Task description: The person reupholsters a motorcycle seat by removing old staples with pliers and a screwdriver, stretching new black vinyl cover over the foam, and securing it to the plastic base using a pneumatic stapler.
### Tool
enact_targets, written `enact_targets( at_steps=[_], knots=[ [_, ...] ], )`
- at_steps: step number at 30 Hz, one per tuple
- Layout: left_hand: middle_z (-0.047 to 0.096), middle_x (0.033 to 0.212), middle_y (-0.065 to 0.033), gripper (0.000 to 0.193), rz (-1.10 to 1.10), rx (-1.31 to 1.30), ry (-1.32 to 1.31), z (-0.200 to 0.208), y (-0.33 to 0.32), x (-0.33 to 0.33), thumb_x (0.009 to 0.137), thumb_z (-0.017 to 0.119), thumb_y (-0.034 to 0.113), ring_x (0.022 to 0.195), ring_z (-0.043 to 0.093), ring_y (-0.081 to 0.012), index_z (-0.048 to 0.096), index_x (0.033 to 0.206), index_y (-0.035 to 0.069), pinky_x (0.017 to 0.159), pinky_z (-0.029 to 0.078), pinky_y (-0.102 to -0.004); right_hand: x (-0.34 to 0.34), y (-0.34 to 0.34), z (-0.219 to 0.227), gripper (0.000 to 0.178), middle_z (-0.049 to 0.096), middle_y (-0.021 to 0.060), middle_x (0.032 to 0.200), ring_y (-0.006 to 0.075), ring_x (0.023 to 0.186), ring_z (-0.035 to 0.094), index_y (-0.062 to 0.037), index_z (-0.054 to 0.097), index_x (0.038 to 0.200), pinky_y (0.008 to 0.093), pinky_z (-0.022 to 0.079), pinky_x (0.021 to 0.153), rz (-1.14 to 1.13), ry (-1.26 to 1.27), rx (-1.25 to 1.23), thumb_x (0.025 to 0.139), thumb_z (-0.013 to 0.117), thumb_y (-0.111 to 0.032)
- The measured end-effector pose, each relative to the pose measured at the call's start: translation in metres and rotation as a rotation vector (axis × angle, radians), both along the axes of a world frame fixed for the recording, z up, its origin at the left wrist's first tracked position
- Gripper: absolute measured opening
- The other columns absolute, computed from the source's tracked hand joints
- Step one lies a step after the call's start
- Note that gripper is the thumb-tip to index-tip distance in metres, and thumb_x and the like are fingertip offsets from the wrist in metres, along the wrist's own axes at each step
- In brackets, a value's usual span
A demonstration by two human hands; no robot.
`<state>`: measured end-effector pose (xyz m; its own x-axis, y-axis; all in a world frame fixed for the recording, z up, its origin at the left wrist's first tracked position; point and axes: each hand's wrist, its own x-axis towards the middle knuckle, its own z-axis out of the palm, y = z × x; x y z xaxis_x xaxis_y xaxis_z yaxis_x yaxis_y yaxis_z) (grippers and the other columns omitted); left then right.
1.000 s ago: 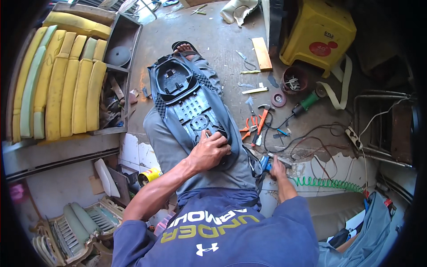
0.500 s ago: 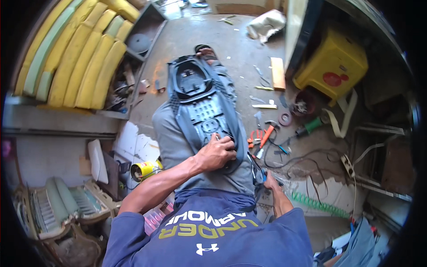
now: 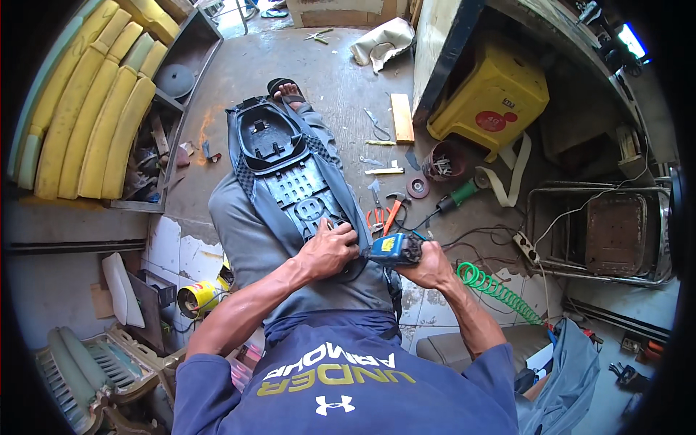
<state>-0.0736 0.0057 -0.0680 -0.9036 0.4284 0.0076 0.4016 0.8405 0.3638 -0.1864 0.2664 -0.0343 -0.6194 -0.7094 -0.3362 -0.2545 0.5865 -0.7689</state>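
Note:
An upside-down motorcycle seat (image 3: 293, 190) lies along my lap, its black plastic base facing up. Dark grey cover material (image 3: 341, 181) is folded over its edges. My left hand (image 3: 330, 249) is closed at the near end of the seat, gripping the cover edge there; what lies under the fingers is partly hidden. Wrapped round the handle of a blue air staple gun (image 3: 394, 249) is my right hand (image 3: 429, 267). The gun's nose points left, close beside the left hand and the near right edge of the seat.
On the floor to the right lie a hammer (image 3: 392, 215), pliers, a green grinder (image 3: 458, 194), a tape roll (image 3: 417, 188) and cables. A green coiled hose (image 3: 500, 291) runs behind my right arm. A yellow stool (image 3: 489, 98) and foam pads (image 3: 87, 109) stand farther off.
My right hand has come up from beside my hip, bringing the staple gun next to the seat's near end. The left hand keeps its hold. The view has shifted right.

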Motion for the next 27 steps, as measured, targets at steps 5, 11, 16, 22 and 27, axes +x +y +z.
enact_targets(
  at_steps=[5,11,16,22,27],
  knots=[
    [0.058,0.099,-0.0021,0.015,-0.009,-0.03,0.028,-0.009,0.001,0.006,0.087,0.066,0.027,0.105,0.056,-0.0191,0.074,0.094,0.016,0.083,0.041,-0.0518,-0.002,-0.031,0.018,0.038,0.073,0.0259,0.085,0.0429,0.087,0.073,-0.0006,0.077,0.092,0.0494,0.058,0.081,0.106,0.022,0.241,0.081,0.072,-0.037],
    [0.056,0.096,-0.002,0.014,0.014,-0.056,0.014,-0.016,0.005,0.012,0.088,0.062,0.025,0.105,0.055,-0.0179,0.073,0.087,0.015,0.085,0.041,-0.0532,0.004,-0.054,0.025,0.037,0.07,0.0313,0.088,0.048,0.088,0.071,0.0009,0.077,0.091,0.0537,0.057,0.082,0.101,0.052,0.407,0.081,0.069,-0.034],
    [0.056,0.095,-0.0015,0.014,0.022,-0.013,0.054,-0.011,0.003,0.007,0.087,0.063,0.025,0.104,0.055,-0.017,0.071,0.084,0.014,0.084,0.04,-0.0506,0.006,-0.047,0.046,0.045,0.074,0.0265,0.091,0.0447,0.091,0.072,-0.0002,0.076,0.098,0.0495,0.057,0.082,-0.048,-0.07,0.294,0.081,0.075,-0.042],
    [0.057,0.094,-0.0015,0.014,0.014,-0.001,0.068,-0.013,0.003,0.004,0.086,0.064,0.025,0.103,0.056,-0.0168,0.071,0.082,0.014,0.085,0.04,-0.0506,0.022,-0.036,0.039,0.051,0.074,0.0265,0.091,0.0428,0.095,0.073,0.0004,0.076,0.097,0.0475,0.057,0.083,-0.137,-0.124,0.44,0.079,0.077,-0.047],
    [0.058,0.095,-0.0013,0.014,-0.001,-0.016,0.045,-0.019,0.004,0.003,0.086,0.064,0.025,0.103,0.056,-0.0171,0.071,0.082,0.014,0.085,0.04,-0.0512,0.032,-0.055,0.04,0.048,0.071,0.0334,0.091,0.0467,0.094,0.071,0.0078,0.074,0.091,0.0499,0.057,0.084,-0.125,-0.059,0.529,0.079,0.072,-0.038]
  ],
)
